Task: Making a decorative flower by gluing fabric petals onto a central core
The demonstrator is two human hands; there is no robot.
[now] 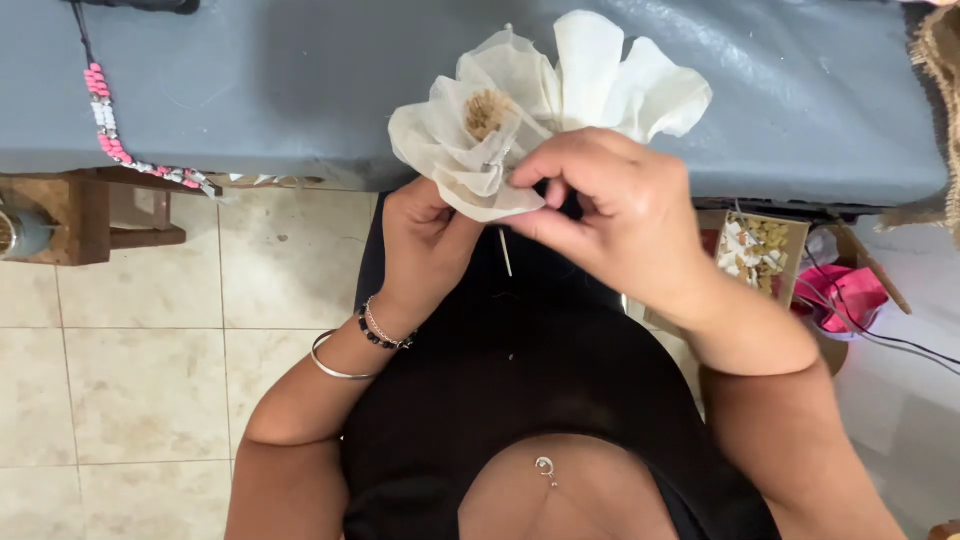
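left hand (425, 235) grips under the fabric flower (500, 130) | right hand (610, 210) pinches its petal edge | best pinched firmly, flower steady above desk (300, 80)

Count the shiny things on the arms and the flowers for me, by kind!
Fabric flowers: 2, cream ones; the left hand and right hand hold the front one
Silver bangle: 1
Beaded bracelets: 2
Total: 5
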